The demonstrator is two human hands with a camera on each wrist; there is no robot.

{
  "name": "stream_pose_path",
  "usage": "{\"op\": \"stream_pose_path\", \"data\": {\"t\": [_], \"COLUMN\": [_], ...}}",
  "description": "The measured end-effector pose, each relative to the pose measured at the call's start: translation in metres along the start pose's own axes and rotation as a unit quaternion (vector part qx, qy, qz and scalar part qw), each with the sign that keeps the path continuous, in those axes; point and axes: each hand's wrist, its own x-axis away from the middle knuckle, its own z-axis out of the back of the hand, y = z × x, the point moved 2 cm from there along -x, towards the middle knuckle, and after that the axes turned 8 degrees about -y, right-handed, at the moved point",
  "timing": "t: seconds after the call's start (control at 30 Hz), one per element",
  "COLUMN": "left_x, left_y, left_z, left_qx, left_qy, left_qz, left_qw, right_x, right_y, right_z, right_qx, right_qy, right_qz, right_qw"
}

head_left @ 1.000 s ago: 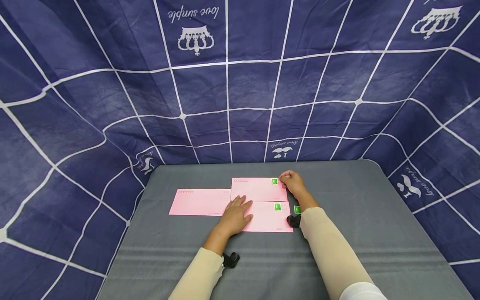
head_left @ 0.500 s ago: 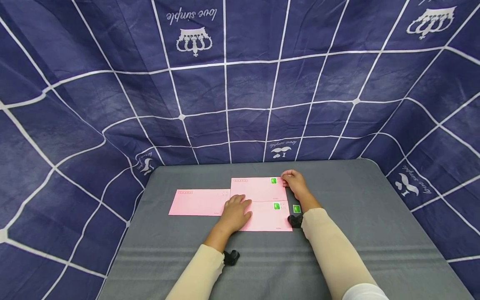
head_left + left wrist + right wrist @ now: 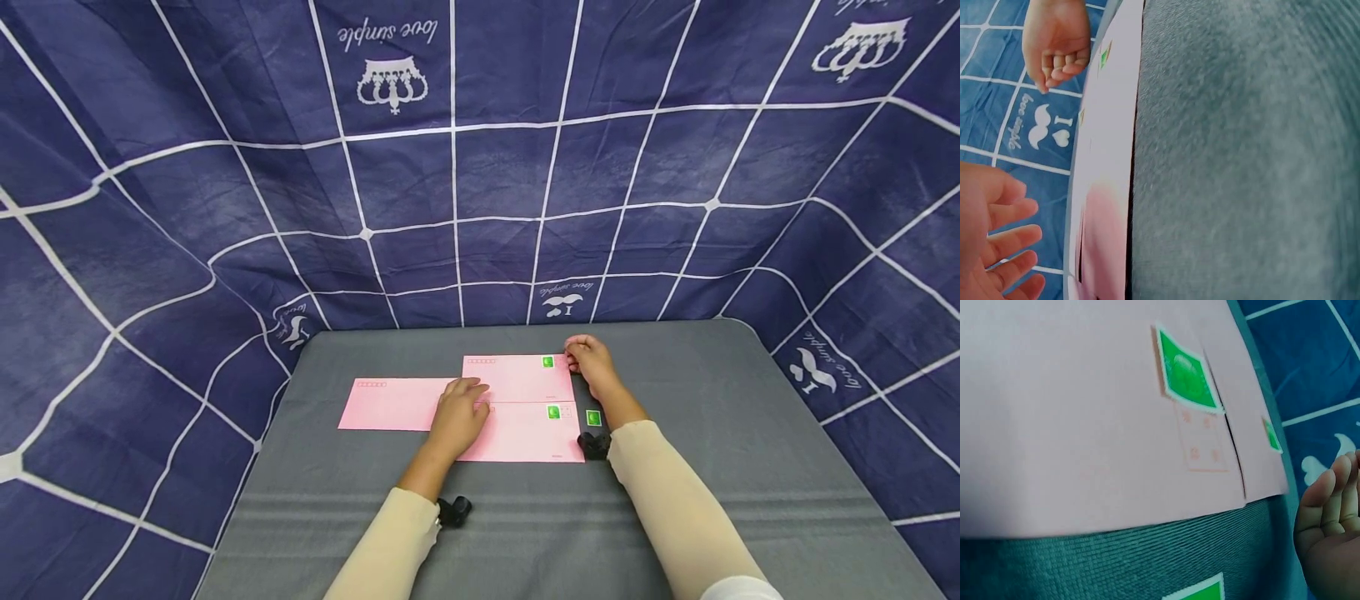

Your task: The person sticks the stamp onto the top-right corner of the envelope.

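Three pink envelopes lie on the table: a far one [image 3: 517,383], a near one [image 3: 525,437] and a left one [image 3: 386,406]. Green stamps sit on the far envelope [image 3: 547,362] and the near one, whose stamp [image 3: 1188,372] curls up at its edges beside a printed box. My left hand [image 3: 456,417] hovers with spread fingers over where the envelopes meet, covering part of them; its palm [image 3: 979,237] holds nothing. Just off the far envelope's right corner, my right hand [image 3: 591,362] has loosely curled fingers [image 3: 1060,69] with nothing visible in them.
A loose green stamp [image 3: 593,418] lies on the grey table cover [image 3: 540,533], right of the near envelope. Dark blue curtains [image 3: 495,175] with white lines rise behind and at both sides. A black camera [image 3: 453,512] is strapped to the left wrist.
My left hand has moved a little left and away from me, off the near envelope's middle. The right hand has shifted slightly right, off the far envelope's corner. The envelopes stay in place.
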Motion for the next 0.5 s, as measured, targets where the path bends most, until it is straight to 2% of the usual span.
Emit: {"op": "stream_pose_path", "data": {"t": [0.23, 0.5], "left_x": [0.004, 0.010], "left_y": [-0.006, -0.013], "left_z": [0.009, 0.021], "left_qx": [0.026, 0.047], "left_qy": [0.041, 0.046], "left_qz": [-0.005, 0.016], "left_qw": [0.9988, 0.9977], "right_x": [0.008, 0.021], "right_y": [-0.006, -0.009], "right_z": [0.002, 0.010], "right_qx": [-0.005, 0.002], "right_qy": [-0.011, -0.015], "right_qz": [0.013, 0.032], "right_qw": [0.9998, 0.9994]}}
